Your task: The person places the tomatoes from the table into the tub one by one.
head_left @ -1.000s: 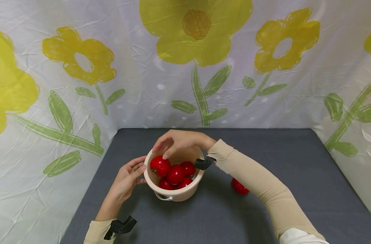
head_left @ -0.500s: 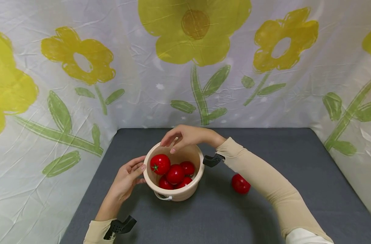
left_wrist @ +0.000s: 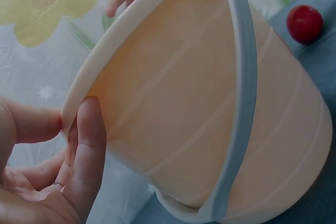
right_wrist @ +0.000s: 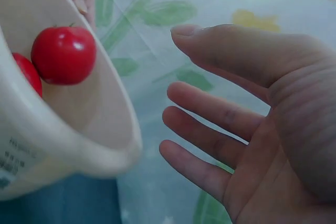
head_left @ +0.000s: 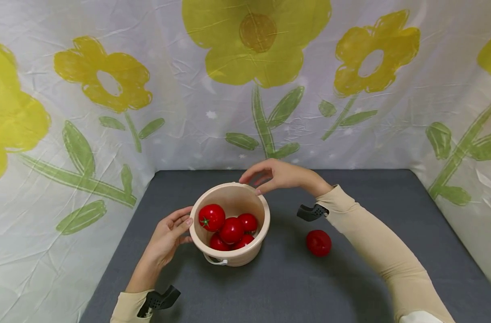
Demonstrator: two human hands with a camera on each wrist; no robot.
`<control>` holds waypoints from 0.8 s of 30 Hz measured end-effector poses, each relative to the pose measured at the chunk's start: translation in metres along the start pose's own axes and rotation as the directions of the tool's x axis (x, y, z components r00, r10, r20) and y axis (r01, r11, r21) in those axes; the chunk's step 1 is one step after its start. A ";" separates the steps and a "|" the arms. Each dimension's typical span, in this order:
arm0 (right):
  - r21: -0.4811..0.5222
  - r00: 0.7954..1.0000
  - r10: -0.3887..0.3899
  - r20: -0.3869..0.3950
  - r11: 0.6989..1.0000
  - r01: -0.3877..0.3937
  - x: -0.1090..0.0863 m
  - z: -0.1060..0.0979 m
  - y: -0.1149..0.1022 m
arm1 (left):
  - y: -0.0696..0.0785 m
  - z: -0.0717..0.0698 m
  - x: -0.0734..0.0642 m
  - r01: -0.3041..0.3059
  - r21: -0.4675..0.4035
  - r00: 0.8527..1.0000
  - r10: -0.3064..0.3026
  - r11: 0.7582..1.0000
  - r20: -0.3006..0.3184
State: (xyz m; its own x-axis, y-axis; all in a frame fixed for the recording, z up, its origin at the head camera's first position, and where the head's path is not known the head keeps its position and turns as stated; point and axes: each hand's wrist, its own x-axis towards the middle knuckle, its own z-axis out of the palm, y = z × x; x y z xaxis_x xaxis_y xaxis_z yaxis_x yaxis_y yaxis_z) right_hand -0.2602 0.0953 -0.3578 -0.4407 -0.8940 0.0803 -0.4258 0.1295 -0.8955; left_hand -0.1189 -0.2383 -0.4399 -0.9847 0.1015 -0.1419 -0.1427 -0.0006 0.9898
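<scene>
A cream bucket (head_left: pixel 240 259) with several red tomatoes (head_left: pixel 231 230) inside stands on the dark table. My left hand (head_left: pixel 167 235) pinches the bucket's left rim; in the left wrist view, thumb and fingers (left_wrist: pixel 90 145) lie on either side of that rim. At the bucket's far right, my right hand (head_left: pixel 283 174) hovers by the rim. The right wrist view shows this hand (right_wrist: pixel 247 119) with spread, slightly bent fingers and nothing between them, apart from the bucket (right_wrist: pixel 100 161). One loose tomato (head_left: pixel 319 243) lies on the table, right of the bucket.
The bucket's pale handle (left_wrist: pixel 244 77) hangs down along its outer wall. A flower-printed cloth (head_left: pixel 180 112) surrounds the dark tabletop (head_left: pixel 293 287) at the back and sides. Each wrist carries a black camera mount (head_left: pixel 311 212).
My right hand has drawn back from over the tomatoes, moving right and away past the rim. The loose tomato has come fully into sight from behind the right sleeve. The left hand stays put.
</scene>
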 end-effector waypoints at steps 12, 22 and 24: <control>0.002 0.988 0.096 -0.122 0.995 -0.096 -0.073 -0.006 0.030 | 0.002 0.002 -0.001 0.006 0.014 1.000 -0.006 1.000 -0.011; 0.004 0.972 0.185 -0.142 0.983 -0.186 -0.127 0.011 0.068 | 0.002 0.002 -0.002 -0.011 0.015 1.000 0.011 1.000 0.003; 0.014 0.969 0.200 -0.143 0.980 -0.200 -0.136 0.015 0.074 | 0.002 0.001 -0.002 -0.015 0.015 1.000 0.015 1.000 0.008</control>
State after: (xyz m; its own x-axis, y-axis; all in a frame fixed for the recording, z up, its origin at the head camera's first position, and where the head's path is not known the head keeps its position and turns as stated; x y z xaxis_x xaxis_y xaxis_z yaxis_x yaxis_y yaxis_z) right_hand -0.2203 0.2203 -0.4414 -0.6253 -0.7794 -0.0384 -0.3185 0.2998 -0.8993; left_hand -0.1169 -0.2372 -0.4380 -0.9859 0.1091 -0.1267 -0.1261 0.0126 0.9919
